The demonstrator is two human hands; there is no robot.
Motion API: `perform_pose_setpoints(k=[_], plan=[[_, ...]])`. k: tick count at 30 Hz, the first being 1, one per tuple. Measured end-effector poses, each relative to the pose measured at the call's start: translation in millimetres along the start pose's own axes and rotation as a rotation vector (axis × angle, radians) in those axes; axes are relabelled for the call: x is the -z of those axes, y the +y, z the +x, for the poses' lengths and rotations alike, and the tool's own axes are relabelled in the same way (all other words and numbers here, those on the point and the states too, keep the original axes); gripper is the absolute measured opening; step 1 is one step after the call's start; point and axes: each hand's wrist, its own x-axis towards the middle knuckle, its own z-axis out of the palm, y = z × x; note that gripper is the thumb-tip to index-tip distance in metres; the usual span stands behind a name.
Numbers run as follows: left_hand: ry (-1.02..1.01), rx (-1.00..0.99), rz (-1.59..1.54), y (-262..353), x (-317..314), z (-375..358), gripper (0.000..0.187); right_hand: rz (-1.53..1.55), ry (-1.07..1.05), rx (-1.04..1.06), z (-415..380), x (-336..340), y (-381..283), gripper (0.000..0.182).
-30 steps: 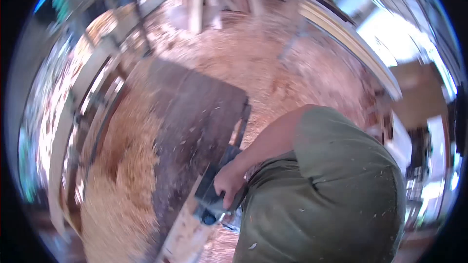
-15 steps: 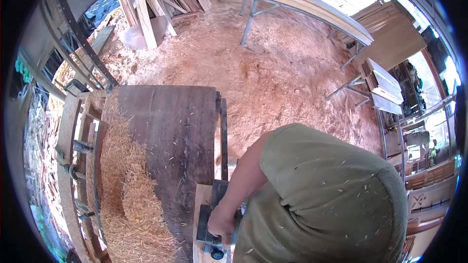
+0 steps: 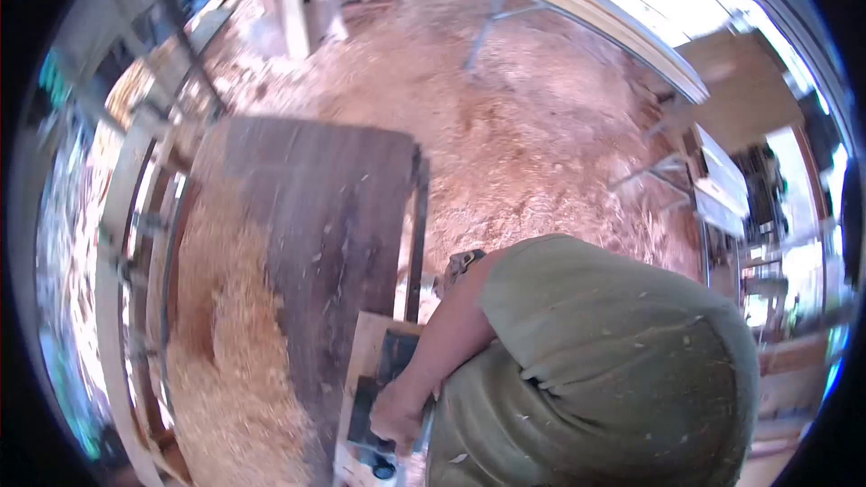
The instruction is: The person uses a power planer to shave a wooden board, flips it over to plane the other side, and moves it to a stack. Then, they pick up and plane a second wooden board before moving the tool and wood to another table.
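My right hand (image 3: 397,415) is closed on the handle of a dark tool (image 3: 367,410) that looks like a hand planer, near the bottom edge. Its round black knob (image 3: 383,469) shows below the hand. The tool rests on a pale wooden board (image 3: 364,343), which lies along the right side of a dark workbench top (image 3: 316,189). My bare forearm comes down from a green sleeve (image 3: 595,307) flecked with shavings. My left hand does not show.
Wood shavings (image 3: 239,334) heap on the bench's left half, beside a wooden frame (image 3: 122,243). Sawdust covers the floor (image 3: 514,144). Boards lie on a metal-legged stand (image 3: 595,13); a second stack (image 3: 717,176) is at the right. Planks (image 3: 293,9) lean at the back.
The whole view has shifted and blurred. The tool and my right hand appear slightly farther left, with the hand still on the handle. A dark patterned object now shows beside my forearm.
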Motion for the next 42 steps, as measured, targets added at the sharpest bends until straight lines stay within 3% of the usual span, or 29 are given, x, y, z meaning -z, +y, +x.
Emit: perform_pose_setpoints(k=[2,5,8,9,10,11,12,13,14,16,17,18,19,20,21,22,23,24,27,30,32,33,36,38,39,40,42], plan=[[0.024,-0.05,-0.063,14.2,1.6,-22.2,0.08,-0.009,-0.052,-0.002,4.3,-0.3,-5.7,0.063],[0.053,-0.122,-0.078,88.3,58.7,-80.1,0.07,-0.006,-0.136,-0.022,8.1,8.5,-13.1,0.061],[0.035,0.053,-0.189,144.2,139.6,-121.3,0.06,-0.051,-0.172,-0.034,34.1,-3.8,-24.1,0.066],[0.602,-0.097,-0.178,110.8,78.7,-93.7,0.053,-0.018,-0.171,-0.018,43.1,-6.8,-32.7,0.068],[0.812,0.282,-0.233,118.1,69.3,-87.4,0.055,0.011,-0.165,-0.024,51.4,-13.3,-38.0,0.071],[0.543,0.314,-0.651,110.6,105.6,-107.3,0.064,0.025,-0.157,-0.033,59.2,-18.3,-38.4,0.067],[0.786,0.359,-1.059,112.2,92.7,-120.1,0.066,0.045,-0.123,-0.055,61.0,-30.0,-31.7,0.062],[0.886,0.525,-1.511,112.9,101.8,-149.4,0.052,-0.002,-0.209,-0.033,69.9,-35.7,-39.4,0.062],[1.369,0.559,-1.588,121.8,84.5,-164.5,0.039,0.074,-0.163,-0.024,74.6,-37.8,-44.0,0.056],[1.519,0.922,-1.622,132.8,28.2,-192.0,0.037,0.111,-0.142,-0.028,84.3,-41.6,-56.4,0.051],[1.567,1.004,-1.714,144.0,-19.1,-194.3,0.036,0.111,-0.139,-0.033,91.7,-45.5,-61.7,0.048],[1.405,1.145,-1.764,151.7,-58.1,-209.0,0.033,0.103,-0.133,-0.042,106.0,-59.8,-78.5,0.045],[1.191,1.126,-1.542,176.5,-154.2,-190.0,0.042,0.122,-0.115,-0.03,119.3,-69.1,-79.4,0.05],[0.624,1.175,-1.602,205.5,-169.0,-212.0,0.054,0.09,-0.14,-0.034,132.1,-74.2,-86.6,0.05],[0.161,1.101,-1.696,232.0,-201.7,-222.2,0.067,0.108,-0.124,-0.03,146.4,-83.5,-97.9,0.051],[-0.034,1.093,-1.555,269.4,-225.7,-232.2,0.071,0.134,-0.103,-0.027,162.0,-93.9,-109.9,0.052],[0.183,0.996,-1.659,329.3,-297.1,-227.3,0.071,0.135,-0.121,-0.021,178.7,-102.8,-124.5,0.054],[-0.126,0.915,-1.802,342.9,-280.8,-252.6,0.068,0.136,-0.136,-0.02,197.4,-110.9,-140.6,0.055],[-0.098,1.067,-1.829,405.5,-286.7,-269.4,0.068,0.194,-0.18,0.058,261.6,-143.9,-179.2,0.055],[-0.133,1.161,-2.09,400.6,-261.2,-267.4,0.067,0.165,-0.243,0.141,321.8,-167.4,-217.3,0.055],[-0.114,1.081,-1.812,349.9,-221.8,-258.8,0.064,0.237,-0.33,0.126,348.2,-171.2,-227.4,0.055],[0.062,1.099,-1.74,328.9,-216.0,-247.3,0.059,0.315,-0.425,0.12,351.1,-169.5,-228.7,0.055],[0.666,1.158,-1.695,224.5,-113.3,-246.1,0.042,0.255,-0.396,0.123,322.6,-155.9,-211.0,0.055],[1.151,1.035,-1.67,173.1,-58.2,-235.8,0.034,0.213,-0.376,0.069,287.0,-135.7,-191.4,0.054],[1.484,0.87,-1.574,153.2,-31.5,-224.3,0.029,0.214,-0.374,0.056,266.8,-124.2,-174.6,0.053],[1.556,0.783,-1.505,136.1,-10.8,-213.6,0.032,0.212,-0.376,0.054,247.2,-112.3,-160.0,0.052],[1.517,0.546,-1.708,126.4,42.9,-204.9,0.031,0.194,-0.364,0.014,201.4,-85.0,-122.7,0.05]])
